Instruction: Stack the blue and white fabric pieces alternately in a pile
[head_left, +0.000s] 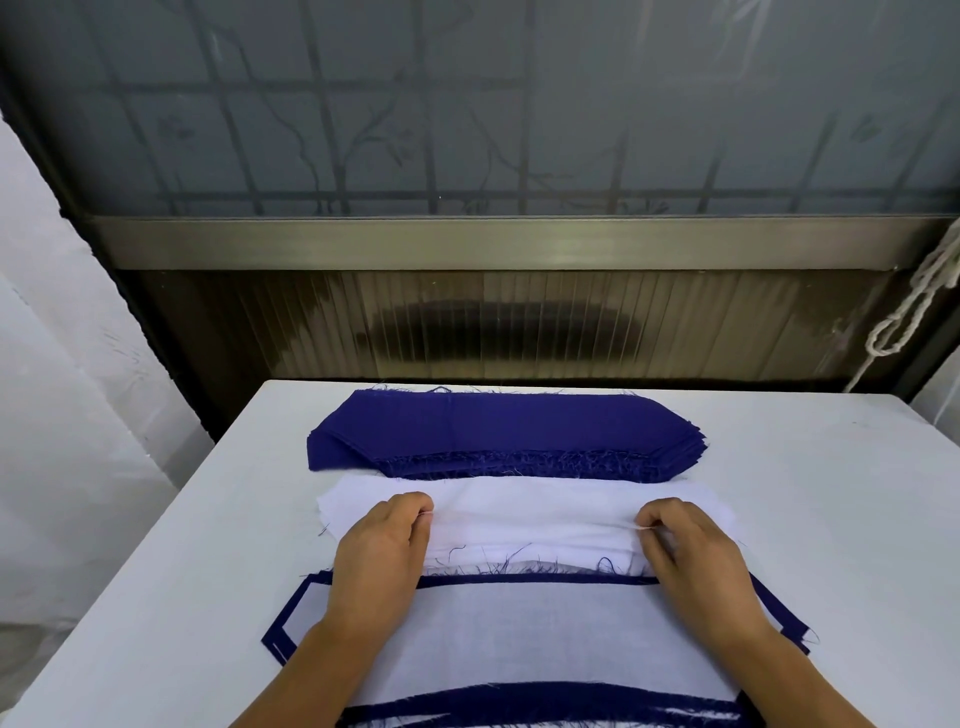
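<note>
A thick stack of dark blue fabric pieces (498, 434) lies at the far middle of the table. Just in front of it sits a stack of white fabric pieces (530, 512). Nearest me is the mixed pile (524, 634), with a white piece on top and blue edges showing around it. My left hand (384, 551) pinches the top white piece of the white stack near its left end. My right hand (685, 551) pinches the same piece near its right end, and the piece is raised into a ridge between them.
The work lies on a white table (831, 519) whose far edge meets a ribbed metal panel under a window frame. A white rope (914, 306) hangs at the right. White cloth (67, 415) hangs at the left.
</note>
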